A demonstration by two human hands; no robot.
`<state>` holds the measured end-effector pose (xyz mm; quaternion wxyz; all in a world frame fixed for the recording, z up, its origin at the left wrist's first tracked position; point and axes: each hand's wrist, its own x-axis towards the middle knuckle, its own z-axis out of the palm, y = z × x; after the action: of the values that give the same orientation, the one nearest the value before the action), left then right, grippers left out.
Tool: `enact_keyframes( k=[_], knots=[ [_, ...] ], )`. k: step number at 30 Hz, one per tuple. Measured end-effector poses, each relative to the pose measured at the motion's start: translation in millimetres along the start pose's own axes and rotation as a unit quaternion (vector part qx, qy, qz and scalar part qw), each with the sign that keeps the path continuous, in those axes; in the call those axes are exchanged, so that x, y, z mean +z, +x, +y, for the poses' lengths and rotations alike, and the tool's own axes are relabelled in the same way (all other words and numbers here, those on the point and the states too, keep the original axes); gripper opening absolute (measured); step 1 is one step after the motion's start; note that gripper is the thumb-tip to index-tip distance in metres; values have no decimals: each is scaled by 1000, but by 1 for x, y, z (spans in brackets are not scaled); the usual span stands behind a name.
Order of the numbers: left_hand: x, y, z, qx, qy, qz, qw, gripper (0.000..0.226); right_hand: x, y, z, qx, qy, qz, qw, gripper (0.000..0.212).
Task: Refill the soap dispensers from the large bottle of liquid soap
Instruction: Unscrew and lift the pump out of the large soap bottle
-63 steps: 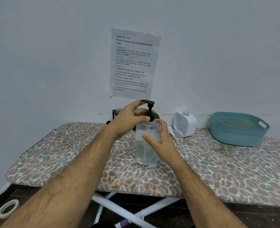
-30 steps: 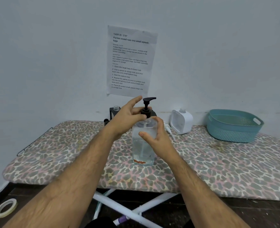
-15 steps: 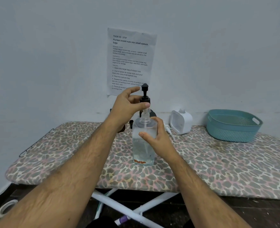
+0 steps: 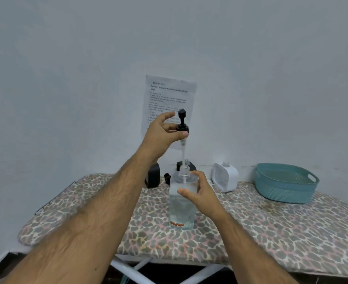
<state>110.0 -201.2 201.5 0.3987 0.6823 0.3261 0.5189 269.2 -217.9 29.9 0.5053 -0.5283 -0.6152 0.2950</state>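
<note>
While my right hand (image 4: 202, 196) wrapped around the clear dispenser bottle (image 4: 182, 203) and kept it standing on the spotted board (image 4: 281, 232), my left hand (image 4: 161, 137) pinched the black pump top (image 4: 182, 125) high above it. Its long tube (image 4: 183, 154) hung down with its tip at the bottle's mouth. I was opening this dispenser so soap could go in. Next, I thought, the pump needed a safe spot to lie. Farther back sat a white dispenser (image 4: 225, 179), a teal basket (image 4: 285, 184) and a paper sheet (image 4: 169, 95) on the wall.
</note>
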Motion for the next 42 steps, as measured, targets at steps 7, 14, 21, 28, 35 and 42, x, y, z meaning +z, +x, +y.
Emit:
enact_keyframes(
  k=[7,14,21,28,35,42],
  knots=[
    [0,3,28,23,2,13,1000,69,-6,0,-11,7,-15,-17,1000,60],
    [2,4,43,50,8,32,998,69,-7,-1,-15,14,-25,-21,999,60],
    [1,6,46,82,9,59,995,64,-6,1,-10,8,-17,-18,1000,64],
    [4,5,44,104,33,49,993,64,-6,2,-7,-2,-14,-15,1000,63],
    [3,4,42,100,32,53,993,63,-5,5,-2,-5,-16,-14,1000,66],
    [-4,5,44,93,6,75,993,60,-5,4,-2,-7,-10,-16,1000,65]
  ],
)
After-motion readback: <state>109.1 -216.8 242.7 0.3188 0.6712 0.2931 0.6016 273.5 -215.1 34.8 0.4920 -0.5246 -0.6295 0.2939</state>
